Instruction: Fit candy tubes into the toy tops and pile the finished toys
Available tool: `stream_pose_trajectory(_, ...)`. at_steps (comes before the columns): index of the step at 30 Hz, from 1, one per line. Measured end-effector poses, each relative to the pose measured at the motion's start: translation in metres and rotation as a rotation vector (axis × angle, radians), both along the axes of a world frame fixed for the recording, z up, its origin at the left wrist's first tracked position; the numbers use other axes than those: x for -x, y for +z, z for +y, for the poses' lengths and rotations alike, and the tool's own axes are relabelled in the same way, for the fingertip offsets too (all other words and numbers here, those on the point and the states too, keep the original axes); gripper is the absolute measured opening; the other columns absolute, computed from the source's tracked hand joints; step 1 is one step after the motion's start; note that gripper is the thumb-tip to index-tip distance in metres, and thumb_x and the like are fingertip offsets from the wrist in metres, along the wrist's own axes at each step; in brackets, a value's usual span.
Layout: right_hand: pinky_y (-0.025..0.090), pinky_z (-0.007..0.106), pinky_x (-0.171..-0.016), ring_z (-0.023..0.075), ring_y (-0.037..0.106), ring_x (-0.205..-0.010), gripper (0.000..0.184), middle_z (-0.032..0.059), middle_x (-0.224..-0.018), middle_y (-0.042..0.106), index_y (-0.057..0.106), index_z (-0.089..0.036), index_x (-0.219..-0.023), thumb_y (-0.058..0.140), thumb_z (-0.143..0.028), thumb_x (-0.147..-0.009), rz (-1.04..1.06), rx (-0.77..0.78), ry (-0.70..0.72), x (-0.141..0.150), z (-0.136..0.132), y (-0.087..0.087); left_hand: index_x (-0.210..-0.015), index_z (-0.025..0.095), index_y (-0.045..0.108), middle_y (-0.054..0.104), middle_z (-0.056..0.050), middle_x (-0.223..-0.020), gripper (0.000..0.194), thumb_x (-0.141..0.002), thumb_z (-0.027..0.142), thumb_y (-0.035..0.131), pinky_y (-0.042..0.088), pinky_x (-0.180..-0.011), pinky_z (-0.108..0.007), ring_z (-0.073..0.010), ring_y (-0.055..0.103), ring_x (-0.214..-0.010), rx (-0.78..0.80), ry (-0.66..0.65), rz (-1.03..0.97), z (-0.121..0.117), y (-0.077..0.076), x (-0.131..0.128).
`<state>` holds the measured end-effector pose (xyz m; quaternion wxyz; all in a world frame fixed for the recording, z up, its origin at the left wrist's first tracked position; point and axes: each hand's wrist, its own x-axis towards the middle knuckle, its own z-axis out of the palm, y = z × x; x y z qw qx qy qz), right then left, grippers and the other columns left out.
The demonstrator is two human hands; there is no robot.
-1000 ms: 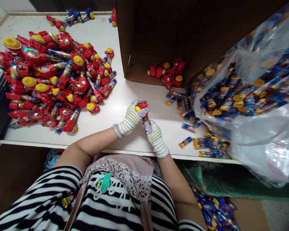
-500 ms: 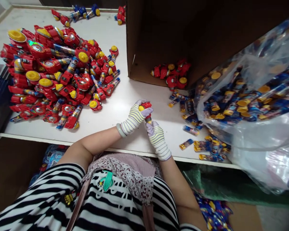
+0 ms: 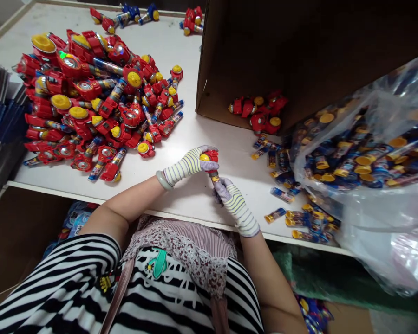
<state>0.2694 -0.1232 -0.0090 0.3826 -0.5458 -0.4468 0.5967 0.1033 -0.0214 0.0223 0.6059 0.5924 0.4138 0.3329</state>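
My left hand (image 3: 191,163), in a striped glove, is closed around the head of a red plastic toy (image 3: 213,155) with a yellow cap, held just above the white table. The toy's narrow grey neck points down toward my right hand (image 3: 234,200), also gloved. There the fingers are closed around the lower end, where a bit of yellow (image 3: 215,178) shows; the rest of that end is hidden in the fingers. To the left lies a big heap of similar red toys (image 3: 101,99), many with printed tubes attached.
A cardboard box (image 3: 244,46) on its side holds several red toys (image 3: 261,109). Loose blue-and-yellow tubes (image 3: 275,215) lie at right beside a clear plastic bag (image 3: 355,218) full of more. Blue toys (image 3: 128,16) lie at the back. The table's front edge (image 3: 184,221) runs before me.
The view has shifted slightly, so the table's contents appear farther right. My right hand has moved a little down and away from my left, and more of the toy's neck shows between them.
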Motion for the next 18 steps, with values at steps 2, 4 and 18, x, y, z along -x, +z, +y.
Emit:
stream_pose_trajectory(2,0.038,0.024,-0.05,0.0117,0.047,-0.055,0.038,-0.0026,-0.066,0.057,0.057,-0.022,-0.088,0.064,-0.059,-0.082,-0.162,-0.05,0.037,-0.001,-0.001,0.002,-0.097,0.01,0.059,0.066,-0.007,-0.09,0.045,-0.066,0.028,0.086,0.053,-0.079,-0.032,-0.0164,0.062,-0.079,0.016,-0.084,0.071,0.006,0.0,0.009)
stream_pose_trajectory(4,0.034,0.024,-0.047,0.0107,0.044,-0.052,0.038,-0.0029,-0.065,0.055,0.057,-0.022,-0.086,0.061,-0.06,-0.083,-0.09,0.019,0.062,-0.003,-0.001,0.003,-0.098,0.011,0.056,0.066,-0.006,-0.087,0.05,-0.063,0.028,0.088,0.053,-0.078,-0.032,-0.0167,0.063,-0.077,0.059,-0.194,0.067,0.009,0.002,0.016)
stream_pose_trajectory(18,0.047,0.035,-0.077,0.0248,0.064,-0.086,0.045,0.0119,-0.099,0.073,0.067,-0.02,-0.106,0.049,-0.059,-0.092,-0.651,-0.279,0.07,-0.014,-0.002,0.001,-0.096,0.013,0.056,0.06,0.0,-0.069,0.027,-0.079,0.027,0.072,0.039,-0.049,-0.018,-0.0077,0.052,-0.052,0.136,-0.089,0.04,-0.016,0.001,0.0)
